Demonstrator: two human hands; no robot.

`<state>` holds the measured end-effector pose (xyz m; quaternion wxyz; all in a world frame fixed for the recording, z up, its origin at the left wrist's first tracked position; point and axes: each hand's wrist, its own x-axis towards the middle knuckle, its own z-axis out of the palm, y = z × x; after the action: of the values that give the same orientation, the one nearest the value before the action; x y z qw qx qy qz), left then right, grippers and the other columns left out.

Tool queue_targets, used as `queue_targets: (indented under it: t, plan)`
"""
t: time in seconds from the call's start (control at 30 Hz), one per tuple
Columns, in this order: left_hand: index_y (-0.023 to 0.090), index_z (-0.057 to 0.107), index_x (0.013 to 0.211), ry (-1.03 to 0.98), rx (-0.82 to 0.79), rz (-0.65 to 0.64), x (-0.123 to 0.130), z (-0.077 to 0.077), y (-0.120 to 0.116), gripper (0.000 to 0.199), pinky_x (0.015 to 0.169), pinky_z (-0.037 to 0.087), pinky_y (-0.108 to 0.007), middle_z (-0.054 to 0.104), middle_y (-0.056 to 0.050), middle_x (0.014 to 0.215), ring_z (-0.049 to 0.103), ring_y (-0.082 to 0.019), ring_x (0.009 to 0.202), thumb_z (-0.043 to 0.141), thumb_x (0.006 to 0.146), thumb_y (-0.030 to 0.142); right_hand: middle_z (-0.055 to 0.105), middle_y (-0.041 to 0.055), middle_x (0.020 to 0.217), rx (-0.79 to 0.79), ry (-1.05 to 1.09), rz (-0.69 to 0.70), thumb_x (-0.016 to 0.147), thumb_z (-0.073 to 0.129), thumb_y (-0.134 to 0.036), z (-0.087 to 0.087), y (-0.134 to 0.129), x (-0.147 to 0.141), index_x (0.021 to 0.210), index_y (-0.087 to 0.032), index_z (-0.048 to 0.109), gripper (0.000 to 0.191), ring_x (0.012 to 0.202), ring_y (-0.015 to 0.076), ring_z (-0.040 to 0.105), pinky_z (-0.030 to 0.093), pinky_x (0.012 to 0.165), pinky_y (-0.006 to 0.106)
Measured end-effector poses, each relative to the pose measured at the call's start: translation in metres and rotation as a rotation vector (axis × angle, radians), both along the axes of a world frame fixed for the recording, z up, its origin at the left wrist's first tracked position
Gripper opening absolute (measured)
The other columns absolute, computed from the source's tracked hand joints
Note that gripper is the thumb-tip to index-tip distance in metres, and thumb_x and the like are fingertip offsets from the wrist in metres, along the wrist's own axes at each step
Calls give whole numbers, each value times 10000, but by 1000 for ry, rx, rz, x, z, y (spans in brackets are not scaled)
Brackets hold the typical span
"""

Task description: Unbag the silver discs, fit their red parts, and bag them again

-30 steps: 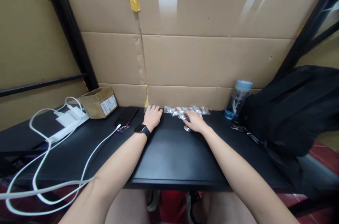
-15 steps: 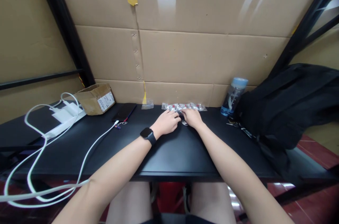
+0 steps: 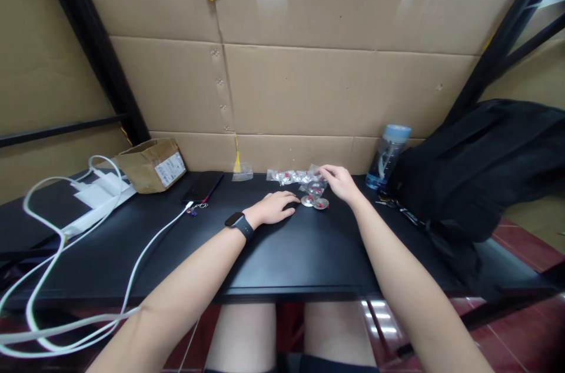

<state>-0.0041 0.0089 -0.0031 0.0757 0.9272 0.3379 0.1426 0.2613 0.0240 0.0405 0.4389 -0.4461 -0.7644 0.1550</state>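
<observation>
My right hand (image 3: pixel 339 180) is closed in a pinch on a small clear plastic bag (image 3: pixel 314 186), lifted at an angle, with shiny silver and red pieces showing in it. Below the bag, round silver discs with red bits lie on the table: one silver disc (image 3: pixel 308 201) and a second disc (image 3: pixel 321 204) beside it. My left hand (image 3: pixel 276 208) rests flat with fingers stretched, its fingertips close to the left disc. Behind, several clear packets (image 3: pixel 286 176) with silver and red contents lie in a row along the cardboard wall.
On the black table (image 3: pixel 282 261) stand an open cardboard box (image 3: pixel 152 164) and a blue-capped bottle (image 3: pixel 388 156). A black phone (image 3: pixel 202 187), white cables (image 3: pixel 145 261), a power strip (image 3: pixel 99 208) and an empty-looking clear bag (image 3: pixel 242 172) lie left. A black backpack (image 3: pixel 481 167) fills the right.
My hands have moved apart. The right hand has shifted right, holding up the bag, and two silver discs now show on the table. My left hand has moved slightly left and flattened.
</observation>
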Motion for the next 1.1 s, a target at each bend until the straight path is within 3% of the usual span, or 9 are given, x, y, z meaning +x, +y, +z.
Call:
queue_targets:
  t: [0.07, 0.27, 0.4, 0.53, 0.63, 0.73, 0.9, 1.0, 1.1]
  plan:
    - [280, 624, 1316, -8, -3, -2, 0, 0, 1, 356, 1054, 458, -399, 591, -75, 1414, 562, -263, 1291, 530, 976, 334, 747, 54, 796, 3, 77, -22, 954, 502, -440, 0, 0, -1, 892, -191, 747, 355, 769, 223, 684, 485, 748, 307]
    - [254, 638, 1227, -44, 57, -17, -1, 0, 2, 293, 1019, 470, -363, 638, -73, 1285, 602, -245, 1195, 570, 948, 307, 733, 74, 856, 205, 265, -172, 981, 464, -496, 0, -5, -10, 952, -186, 712, 398, 717, 209, 658, 478, 690, 294]
    - [212, 593, 1181, -131, 275, 107, 3, 8, -7, 269, 981, 459, -388, 624, -105, 1212, 585, -273, 1161, 590, 913, 238, 731, 71, 816, 172, 236, -190, 975, 476, -485, -5, -7, -21, 984, -186, 722, 388, 625, 197, 636, 468, 641, 295]
    - [183, 523, 1314, -205, 538, 245, 6, 22, -18, 395, 1050, 367, -461, 511, -175, 1416, 464, -329, 1326, 563, 922, 198, 739, 66, 771, 99, 168, -152, 932, 534, -426, -11, -8, -33, 959, -187, 747, 321, 634, 209, 654, 485, 651, 306]
    - [240, 519, 1369, -96, 573, 136, 8, 27, -23, 411, 1073, 314, -482, 490, -137, 1490, 435, -323, 1371, 523, 961, 193, 768, 71, 832, 51, 159, -63, 896, 582, -416, -16, -8, -41, 936, -194, 762, 288, 743, 230, 692, 514, 727, 326]
    - [259, 600, 1287, -27, 537, 54, 12, 25, -24, 331, 1061, 317, -459, 566, -104, 1431, 493, -287, 1323, 438, 1008, 183, 782, 84, 907, 42, 218, 5, 872, 617, -417, -20, -7, -47, 920, -180, 763, 283, 846, 243, 706, 522, 803, 340]
    - [238, 687, 1114, -21, 549, 48, 11, 23, -14, 309, 989, 355, -419, 686, -81, 1258, 602, -242, 1142, 390, 1040, 195, 772, 87, 959, -41, 287, 65, 890, 595, -470, -22, -3, -45, 1021, -168, 735, 357, 809, 225, 699, 536, 767, 334]
    - [239, 709, 1082, -91, 596, 203, -11, 31, 0, 271, 935, 364, -431, 727, -75, 1189, 629, -236, 1067, 450, 1017, 191, 764, 89, 1010, -19, 218, -4, 911, 565, -460, -22, 3, -31, 1055, -178, 719, 352, 821, 217, 691, 535, 780, 342]
    - [257, 696, 1168, -232, 654, 528, -51, 40, 18, 310, 976, 331, -477, 706, -77, 1273, 606, -250, 1149, 443, 1004, 180, 764, 88, 980, 53, 125, -158, 880, 604, -406, -27, 12, -13, 964, -185, 731, 268, 857, 229, 680, 520, 847, 370]
